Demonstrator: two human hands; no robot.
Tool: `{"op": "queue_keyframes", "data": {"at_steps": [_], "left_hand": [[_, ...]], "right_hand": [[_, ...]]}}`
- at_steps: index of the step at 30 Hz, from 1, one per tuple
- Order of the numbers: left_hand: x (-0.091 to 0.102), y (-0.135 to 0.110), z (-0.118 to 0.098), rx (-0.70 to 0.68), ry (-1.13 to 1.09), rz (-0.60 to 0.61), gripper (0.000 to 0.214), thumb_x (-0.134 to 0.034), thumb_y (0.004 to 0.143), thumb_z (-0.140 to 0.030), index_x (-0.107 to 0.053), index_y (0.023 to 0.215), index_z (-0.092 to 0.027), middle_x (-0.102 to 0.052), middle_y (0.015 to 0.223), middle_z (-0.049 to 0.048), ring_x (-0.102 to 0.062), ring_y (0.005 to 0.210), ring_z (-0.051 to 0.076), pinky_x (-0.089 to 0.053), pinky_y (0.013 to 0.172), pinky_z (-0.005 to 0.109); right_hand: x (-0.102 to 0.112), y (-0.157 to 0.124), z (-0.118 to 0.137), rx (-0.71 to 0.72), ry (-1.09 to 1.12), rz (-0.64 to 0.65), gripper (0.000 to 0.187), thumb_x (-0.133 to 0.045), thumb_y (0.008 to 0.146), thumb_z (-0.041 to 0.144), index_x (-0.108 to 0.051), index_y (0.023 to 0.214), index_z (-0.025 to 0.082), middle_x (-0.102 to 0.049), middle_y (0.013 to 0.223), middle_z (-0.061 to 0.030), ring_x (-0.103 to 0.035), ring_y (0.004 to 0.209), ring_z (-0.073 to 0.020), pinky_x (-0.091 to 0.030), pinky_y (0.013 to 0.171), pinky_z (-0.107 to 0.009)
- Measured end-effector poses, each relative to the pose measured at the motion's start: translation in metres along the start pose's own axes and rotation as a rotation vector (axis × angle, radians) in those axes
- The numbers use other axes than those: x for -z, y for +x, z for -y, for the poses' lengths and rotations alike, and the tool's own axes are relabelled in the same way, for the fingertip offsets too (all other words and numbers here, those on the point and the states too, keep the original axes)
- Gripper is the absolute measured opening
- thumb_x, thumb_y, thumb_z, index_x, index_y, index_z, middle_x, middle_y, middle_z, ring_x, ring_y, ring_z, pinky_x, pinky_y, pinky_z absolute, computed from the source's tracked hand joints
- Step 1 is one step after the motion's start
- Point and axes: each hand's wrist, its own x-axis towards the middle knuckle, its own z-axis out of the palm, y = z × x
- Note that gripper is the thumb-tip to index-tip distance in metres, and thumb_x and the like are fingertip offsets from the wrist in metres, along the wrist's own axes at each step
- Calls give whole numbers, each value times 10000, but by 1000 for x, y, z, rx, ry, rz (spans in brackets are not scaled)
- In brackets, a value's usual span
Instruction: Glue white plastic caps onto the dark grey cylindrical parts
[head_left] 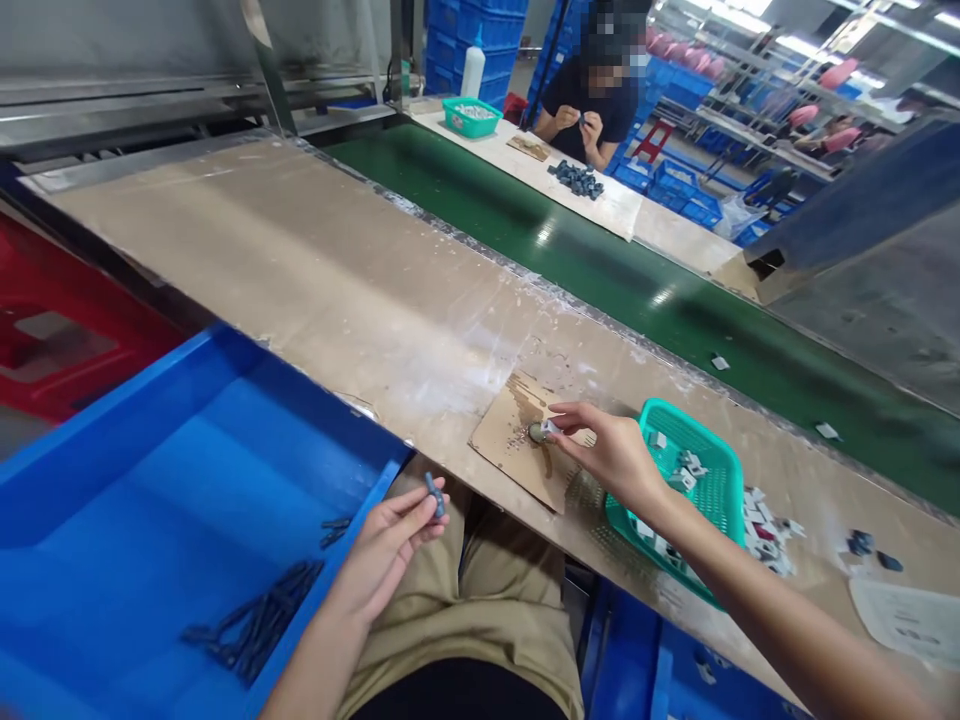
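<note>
While the right hand [611,450] pinches a small pale part [551,427] between thumb and fingertips, the left hand [396,535] is closed on a small dark part [436,502], narrow end upward. The pale part is at a round object [535,432] on the cardboard pad [499,445]; contact between them cannot be confirmed. Both parts are judged light and stiff. The dark one, rounded, may roll between the fingers and is best held about its thicker body; the pale one, seemingly angular, should suit a pinch on opposite sides. Wet-looking stains [528,392] on the pad suggest possible slipperiness. Beside the pad stands a green basket [738,480] containing pale pieces [684,478]; at left, a blue bin [112,540] holds dark pieces [259,620].
</note>
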Motion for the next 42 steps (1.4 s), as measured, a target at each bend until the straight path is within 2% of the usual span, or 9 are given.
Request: {"op": "queue_keyframes", "data": {"at_steps": [6, 10, 14, 17, 20, 26, 37, 40, 42], "left_hand": [[-22, 0, 7, 17, -71, 91, 253, -802, 632, -239, -687, 808, -98, -693, 832, 69, -656, 772, 136, -552, 721, 189], [-37, 5, 12, -128, 16, 113, 192, -781, 655, -242, -657, 734, -119, -696, 777, 52, -669, 787, 162, -562, 754, 239], [-47, 11, 17, -739, 399, 20, 58, -709, 712, -122, -679, 708, -172, -720, 858, 47, -677, 835, 188, -568, 783, 292], [-49, 12, 18, -1291, 674, 122, 322, -626, 726, 25, -699, 911, -229, -709, 979, 31, -656, 948, 212, -563, 837, 354], [-49, 13, 17, -1533, 798, 232, 574, -618, 694, 82, -589, 1165, -245, -674, 1087, 39, -612, 1049, 239, -568, 853, 381], [-51, 11, 16, -1625, 939, 287, 601, -635, 704, 43, -524, 1238, -211, -658, 1115, 53, -593, 1072, 241, -576, 847, 338], [-66, 27, -6, -1810, 1042, 404, 301, -573, 784, 17, -593, 1078, -43, -682, 1034, 148, -577, 1099, 234, -579, 839, 329], [-55, 31, -17, -1709, 1184, 242, 388, -532, 781, 60, -595, 1134, -88, -656, 1118, 118, -582, 1099, 209, -529, 925, 333], [-29, 28, -28, -1674, 1243, -70, 428, -594, 752, 40, -631, 1116, -182, -686, 1067, 44, -637, 991, 171, -509, 927, 279]], "right_hand": [[-13, 8, -4, -14, -51, 71, 180, -580, 783, 244, -622, 955, 208, -713, 932, -59, -677, 814, -215, -536, 778, -378], [-5, 4, 5, -150, 276, 71, 317, -660, 731, 338, -612, 994, 168, -691, 839, -67, -666, 798, -216, -542, 775, -377], [9, -10, 24, -397, 735, 215, 373, -736, 672, 360, -618, 963, 159, -655, 822, -41, -651, 708, -169, -542, 733, -328], [16, -24, 38, -485, 981, 334, 319, -741, 689, 305, -618, 954, 176, -649, 802, -22, -642, 714, -151, -532, 708, -296], [20, -34, 48, -490, 1095, 372, 265, -741, 700, 259, -611, 919, 186, -636, 769, -7, -635, 701, -142, -524, 670, -275], [22, -39, 57, -475, 1058, 390, 256, -760, 678, 253, -561, 825, 186, -623, 696, 14, -625, 617, -135, -517, 626, -272], [14, -20, 45, -509, 1035, 394, 297, -769, 626, 259, -574, 826, 159, -667, 684, -18, -639, 620, -139, -518, 632, -261], [25, 12, 8, -466, 782, 115, 284, -743, 621, 244, -597, 845, 149, -675, 713, -44, -646, 640, -163, -528, 617, -283], [44, 40, -30, -489, 475, -263, 233, -701, 624, 206, -597, 823, 145, -656, 696, -45, -640, 638, -180, -528, 592, -302]]}}
